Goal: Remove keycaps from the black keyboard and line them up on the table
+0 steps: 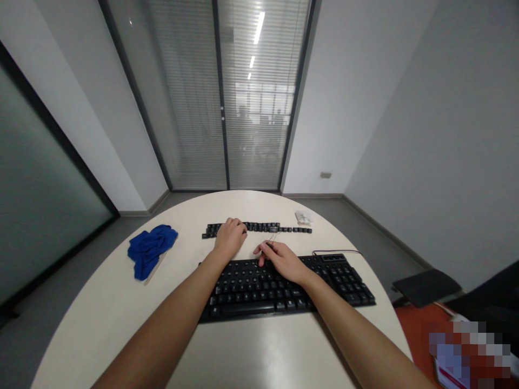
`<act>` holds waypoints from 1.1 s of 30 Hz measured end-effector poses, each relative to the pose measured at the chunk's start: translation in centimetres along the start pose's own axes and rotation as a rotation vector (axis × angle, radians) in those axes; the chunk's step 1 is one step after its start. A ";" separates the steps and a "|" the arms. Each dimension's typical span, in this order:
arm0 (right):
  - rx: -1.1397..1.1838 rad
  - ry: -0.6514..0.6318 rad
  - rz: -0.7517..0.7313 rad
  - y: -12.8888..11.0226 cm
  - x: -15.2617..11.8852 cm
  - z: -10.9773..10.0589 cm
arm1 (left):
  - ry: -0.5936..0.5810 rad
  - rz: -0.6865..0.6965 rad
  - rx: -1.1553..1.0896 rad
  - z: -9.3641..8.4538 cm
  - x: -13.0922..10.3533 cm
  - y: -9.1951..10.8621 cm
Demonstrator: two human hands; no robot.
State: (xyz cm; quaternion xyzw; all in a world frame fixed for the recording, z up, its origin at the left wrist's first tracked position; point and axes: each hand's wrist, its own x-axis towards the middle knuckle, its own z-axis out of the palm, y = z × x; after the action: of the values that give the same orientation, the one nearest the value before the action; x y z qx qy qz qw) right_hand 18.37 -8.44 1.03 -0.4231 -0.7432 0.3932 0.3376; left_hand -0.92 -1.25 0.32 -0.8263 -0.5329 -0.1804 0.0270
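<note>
A black keyboard lies across the table, with bare key stems showing in its upper left part. Loose black keycaps stand in rows behind it. My left hand reaches over these rows, fingers curled and closed on what appears to be a keycap at the fingertips. Above the keyboard's back edge, my right hand is closed around a small dark tool with thin wire loops, which looks like a keycap puller. The right wrist and forearm hide some keys.
A crumpled blue cloth lies at the left, over a thin light strip. A small clear plastic bag is at the back right. The keyboard's cable runs toward the right edge of the round table. A chair stands at the right.
</note>
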 end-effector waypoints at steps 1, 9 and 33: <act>0.001 0.000 -0.001 0.0 0.0 0.0 | 0.001 -0.007 -0.001 0.0 0.0 0.0; -0.001 -0.003 0.002 0.1 0.0 0.0 | -0.005 -0.035 -0.026 -0.4 -0.2 0.1; -0.072 -0.151 0.041 -2.8 -1.1 -1.9 | -0.134 0.059 -0.383 -1.8 -7.5 2.6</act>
State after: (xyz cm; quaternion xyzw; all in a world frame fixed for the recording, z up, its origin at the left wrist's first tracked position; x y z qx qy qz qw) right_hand 19.44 -9.78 4.16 -0.4192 -0.7714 0.4038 0.2572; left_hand -1.82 -9.31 -0.01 -0.8418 -0.4650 -0.2221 -0.1609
